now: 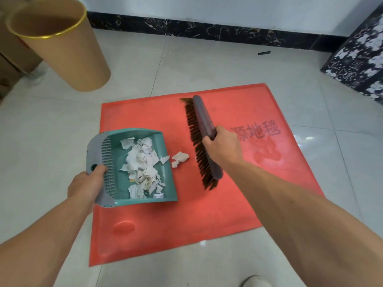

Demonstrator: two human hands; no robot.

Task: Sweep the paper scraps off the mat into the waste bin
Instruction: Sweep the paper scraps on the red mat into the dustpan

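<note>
Upper left of the frame: tan waste bin [62,48] with a gold rim, standing on the tiled floor [207,65] well apart from the mat, mouth open and seemingly empty. Lower left: left hand [87,186], fingers closed around the grey handle of a teal dustpan [141,166]. The pan sits on the left part of the red mat [207,204], its open lip facing right toward the brush, probably held down so scraps slide in rather than under. Most of the paper scraps [143,164] are already heaped inside the pan. Centre: a few loose scraps [179,158] lie on the mat just beside the lip, between pan and brush. Right of centre: right hand [222,147], fingers wrapped around the back of a long hand brush [202,139], bristles pointing left toward the pan and angled to push the remainder in. Judgement: sweeping is nearly finished; emptying the pan into the bin is not yet done.
</note>
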